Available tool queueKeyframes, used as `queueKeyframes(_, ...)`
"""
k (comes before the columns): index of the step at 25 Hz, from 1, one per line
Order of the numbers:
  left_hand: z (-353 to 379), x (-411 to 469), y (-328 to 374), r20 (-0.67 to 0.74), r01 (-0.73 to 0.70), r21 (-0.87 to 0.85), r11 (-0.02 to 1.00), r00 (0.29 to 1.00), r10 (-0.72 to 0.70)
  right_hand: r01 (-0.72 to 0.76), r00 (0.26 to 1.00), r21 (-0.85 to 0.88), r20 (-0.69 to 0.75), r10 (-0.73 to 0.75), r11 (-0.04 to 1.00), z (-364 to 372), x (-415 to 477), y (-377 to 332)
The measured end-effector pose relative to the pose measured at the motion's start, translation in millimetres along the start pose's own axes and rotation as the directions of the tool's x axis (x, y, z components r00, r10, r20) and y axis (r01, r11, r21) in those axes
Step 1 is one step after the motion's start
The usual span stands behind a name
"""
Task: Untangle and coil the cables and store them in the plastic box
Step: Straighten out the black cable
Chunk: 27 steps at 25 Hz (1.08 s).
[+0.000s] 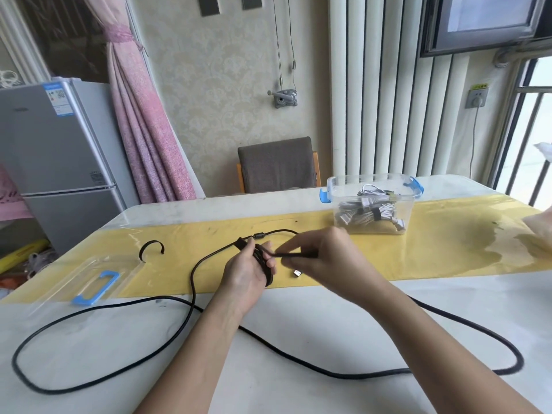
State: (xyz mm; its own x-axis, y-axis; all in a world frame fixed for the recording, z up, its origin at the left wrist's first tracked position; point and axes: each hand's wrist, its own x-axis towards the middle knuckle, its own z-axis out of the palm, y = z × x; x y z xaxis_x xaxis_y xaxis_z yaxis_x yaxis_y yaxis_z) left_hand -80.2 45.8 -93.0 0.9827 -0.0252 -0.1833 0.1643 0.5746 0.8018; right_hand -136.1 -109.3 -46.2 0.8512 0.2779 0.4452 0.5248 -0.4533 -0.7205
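A long black cable (191,282) lies in wide loops over the white table. Several turns of it are wound round my left hand (249,271), whose fingers curl over the coil. My right hand (319,253) pinches a straight stretch of the same cable just right of the coil. A small metal plug (296,274) lies on the yellow runner below that hand. The clear plastic box (372,204) with blue latches stands at the back right, holding bundled white and grey cables.
The box's clear lid (92,283) with a blue handle lies at the left. A black strap (152,248) curls beside it. A brown chair (277,165) stands behind the table (298,392). A crumpled bag (537,231) sits at the right edge.
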Motion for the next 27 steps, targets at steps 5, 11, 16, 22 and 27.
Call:
queueKeyframes(5, -9, 2, 13, -0.080, -0.179, -0.058, 0.982, 0.981, 0.174, -0.004, 0.947, 0.029, 0.321, -0.006, 1.000, 19, -6, 2)
queueKeyframes(11, -19, -21, 46, 0.476, 0.101, -0.363, 0.926, 0.875, 0.092, -0.253, 0.739, -0.037, 0.638, 0.218, 0.967, 12, 1, 24)
queueKeyframes(16, -30, -40, 45, 0.861, 0.204, 0.249, 0.947, 0.401, -0.313, -0.249, 0.774, -0.093, 0.579, 0.256, 0.964, -7, 7, 48)
queueKeyframes(22, -30, -44, 48, 0.847, 0.066, 0.476, 0.877, 0.235, -0.477, -0.323, 0.909, -0.074, 0.255, 0.331, 0.944, -41, 13, 54)
queueKeyframes(27, -37, -39, 49, 0.781, -0.004, 0.560, 0.829, 0.336, -0.526, -0.372, 0.923, -0.287, -0.212, 0.320, 0.883, -76, 7, 76)
